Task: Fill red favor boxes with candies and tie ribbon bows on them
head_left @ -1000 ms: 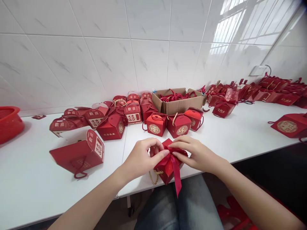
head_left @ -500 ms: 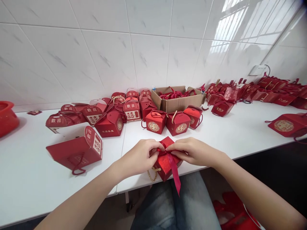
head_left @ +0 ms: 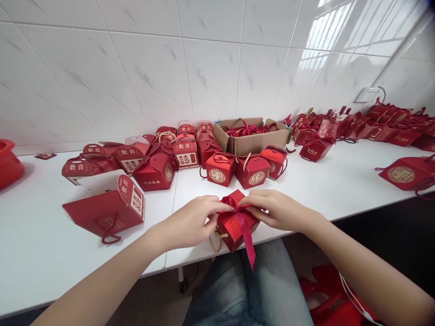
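A red gift box (head_left: 234, 233) stands at the table's front edge, with a gold cord handle (head_left: 216, 242) on its left side. Across its top runs a dark red ribbon (head_left: 247, 237), looped at the knot, one tail hanging over the front. My left hand (head_left: 200, 219) reaches in from the left, finger and thumb closed on the ribbon by the knot. From the right, my right hand (head_left: 272, 208) pinches the ribbon on the other side. The fingertips of both hands nearly meet over the box.
Behind the hands, several red boxes (head_left: 154, 173) and a cardboard carton (head_left: 253, 144) of dark red ribbons line the white table (head_left: 190, 190). More boxes are piled at the right; a red basin (head_left: 10, 165) is far left.
A ribbon loop now shows above the knot between my hands. My left hand has shifted slightly left and its fingers have spread a little. The whole view has tilted slightly.
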Tool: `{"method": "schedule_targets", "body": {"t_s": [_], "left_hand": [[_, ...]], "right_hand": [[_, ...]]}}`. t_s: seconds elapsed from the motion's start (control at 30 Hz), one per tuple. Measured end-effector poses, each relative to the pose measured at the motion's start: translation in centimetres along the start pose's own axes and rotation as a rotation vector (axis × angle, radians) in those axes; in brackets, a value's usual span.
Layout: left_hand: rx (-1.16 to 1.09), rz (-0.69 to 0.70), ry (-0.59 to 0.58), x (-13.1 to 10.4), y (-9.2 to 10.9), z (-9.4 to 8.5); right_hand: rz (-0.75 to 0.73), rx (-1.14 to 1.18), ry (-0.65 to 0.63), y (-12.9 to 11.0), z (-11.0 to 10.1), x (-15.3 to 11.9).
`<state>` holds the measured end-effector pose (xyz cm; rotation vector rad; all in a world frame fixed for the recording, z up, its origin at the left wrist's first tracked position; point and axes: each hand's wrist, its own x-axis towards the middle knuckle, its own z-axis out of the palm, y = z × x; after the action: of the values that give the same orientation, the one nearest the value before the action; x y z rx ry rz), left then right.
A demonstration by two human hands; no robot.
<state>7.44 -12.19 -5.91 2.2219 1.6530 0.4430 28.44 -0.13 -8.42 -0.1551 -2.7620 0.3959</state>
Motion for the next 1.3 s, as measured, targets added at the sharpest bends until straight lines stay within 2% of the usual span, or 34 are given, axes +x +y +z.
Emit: {"method": "schedule_targets", "body": {"t_s": [0.13,0.3,0.47,0.57,0.7,0.77,0.87,0.93,1.0,1.07,1.17,1.3], "left_hand": [[-0.033,-0.024,-0.039,-0.3,-0.1,0.1],[-0.064,-0.018,0.082,-0.7,-0.2,0.8],[-0.161,-0.071,0.201,-1.2,-0.6,1.4],[-0.195,-0.124,0.218,-1.4,-0.9,1.9],[-0.134,-0.122,0.226,-1.6,-1.2,2.5],[-0.076,-0.121,0.184,-1.8,-1.3,2.1],[-0.022,-0.183,0.082,-1.7,-1.4,0.5],[-0.022,-0.239,0.085,-1.1,-1.6,-0.5],[-0.027,-0.253,0.145,0.0,-1.7,-1.0],[-0.030,-0.227,0.180,1.3,-1.7,-0.6],[-0.017,-0.149,0.229,2.8,-1.7,0.9],[-0.001,-0.023,0.346,3.3,-1.6,2.3]], "right_hand": [[-0.001,0.007,0.077,0.1,0.4,-0.4],[-0.013,0.030,0.191,0.3,0.5,-0.9],[0.017,0.023,0.144,0.1,0.0,-0.9],[0.035,0.052,0.105,-0.1,0.0,-0.8],[0.038,0.075,0.092,0.0,0.4,-0.8],[0.030,0.076,0.092,0.1,0.6,-0.9],[0.010,0.066,0.070,0.1,0.7,-0.9],[0.004,0.053,0.058,0.0,0.7,-0.8],[0.011,0.032,0.052,-0.1,0.6,-0.7],[0.021,0.015,0.050,-0.3,0.6,-0.7],[0.029,0.081,0.088,-0.7,0.5,-0.9],[0.125,0.128,0.158,-1.0,0.4,-1.4]]}}
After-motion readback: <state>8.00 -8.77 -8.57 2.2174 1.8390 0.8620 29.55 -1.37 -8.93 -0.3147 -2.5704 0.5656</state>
